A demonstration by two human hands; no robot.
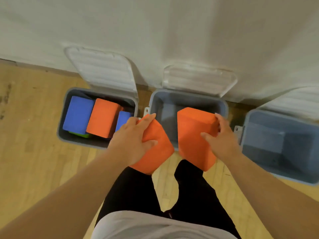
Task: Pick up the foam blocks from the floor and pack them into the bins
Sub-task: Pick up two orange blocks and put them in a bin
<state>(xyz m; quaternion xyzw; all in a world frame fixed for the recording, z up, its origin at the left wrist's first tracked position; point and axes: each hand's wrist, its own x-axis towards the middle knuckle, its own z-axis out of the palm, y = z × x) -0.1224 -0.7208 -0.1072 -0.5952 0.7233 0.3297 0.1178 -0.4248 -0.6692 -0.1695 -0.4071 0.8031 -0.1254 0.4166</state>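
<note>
My left hand [133,138] grips an orange foam block [156,156] over the near left corner of the middle grey bin [188,96]. My right hand [220,137] grips a second orange foam block [193,135] above that bin's near right side. The middle bin's inside shows no blocks. The left grey bin [69,94] holds a blue block [77,114], an orange block [102,117], a smaller blue block [123,119] and a green block [81,135] underneath. The right grey bin [248,121] shows only its bare inside.
All three bins stand in a row on the wooden floor [31,144] against a white wall [172,31]. Their clear lids [103,69] lean open on the wall. My legs in black trousers [189,195] stand just before the middle bin.
</note>
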